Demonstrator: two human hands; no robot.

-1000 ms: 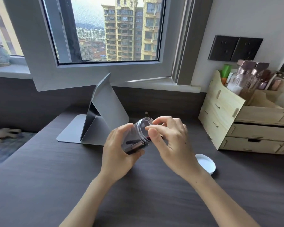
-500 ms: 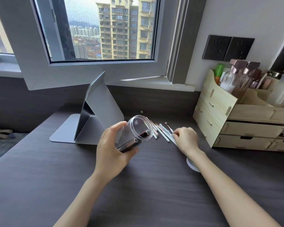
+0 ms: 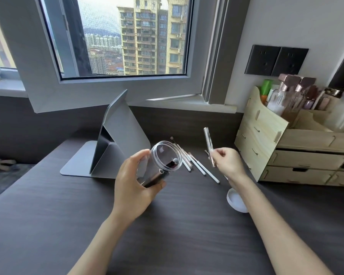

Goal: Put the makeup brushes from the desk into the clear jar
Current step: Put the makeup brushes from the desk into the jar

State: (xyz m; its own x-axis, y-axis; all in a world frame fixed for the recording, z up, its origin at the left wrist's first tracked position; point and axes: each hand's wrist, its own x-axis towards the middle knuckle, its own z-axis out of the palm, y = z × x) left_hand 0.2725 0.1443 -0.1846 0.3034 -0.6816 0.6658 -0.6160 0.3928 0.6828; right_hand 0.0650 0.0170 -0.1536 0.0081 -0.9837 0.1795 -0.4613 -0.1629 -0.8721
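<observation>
The left hand [image 3: 135,187] grips the clear jar [image 3: 161,161] above the desk [image 3: 48,215], fingers and thumb wrapped round its body. The jar is tilted, its open mouth turned up and toward the right hand [image 3: 229,162]. Inside it lie a few dark items, one with a metallic sleeve, resting along the lower wall; what each one is cannot be made out.

The right hand is closed on one brush [image 3: 210,144], pinched between thumb and fingers near its lower end. The brush stands nearly upright, its far end pointing up and away, clear of the desk. It is to the right of the jar and not touching it.

More brushes [image 3: 197,166] with white handles lie in a loose fan on the desk, just right of the jar's mouth and partly behind it, between the jar and the right hand.

A white lid [image 3: 235,200] lies on the desk right of the jar, partly covered by the right forearm. A folded grey stand [image 3: 119,135] sits just left of and behind the jar. A wooden organizer [image 3: 286,147] with drawers, holding bottles, stands well right of the jar.
</observation>
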